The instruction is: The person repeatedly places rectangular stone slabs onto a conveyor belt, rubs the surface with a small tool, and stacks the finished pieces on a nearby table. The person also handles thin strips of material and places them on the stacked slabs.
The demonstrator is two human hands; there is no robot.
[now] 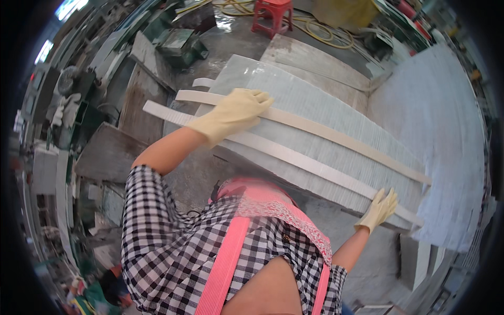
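Observation:
Two long pale strips lie lengthwise across a stack of grey-white stone slabs (294, 94) with a finely ridged surface. Pale yellow rubber gloves cover both my hands. My left hand (233, 113) reaches over the slabs near their left end, its fingers bent over the farther, cream strip (325, 134); the thumb side is hidden. Toward the right end, my right hand (380, 210) rests with fingers apart at the nearer, white strip (294, 156), by the stack's near edge. Both strips stick out past the left end, where a shorter white piece (203, 82) also shows.
A large bluish-white slab surface (428, 136) stands at the right. Boards (315, 60) lie behind the stack. A red stool (272, 17) and coiled yellow hose (328, 35) are farther back. Brown panels (107, 157) and machinery crowd the left. A person (107, 289) shows at lower left.

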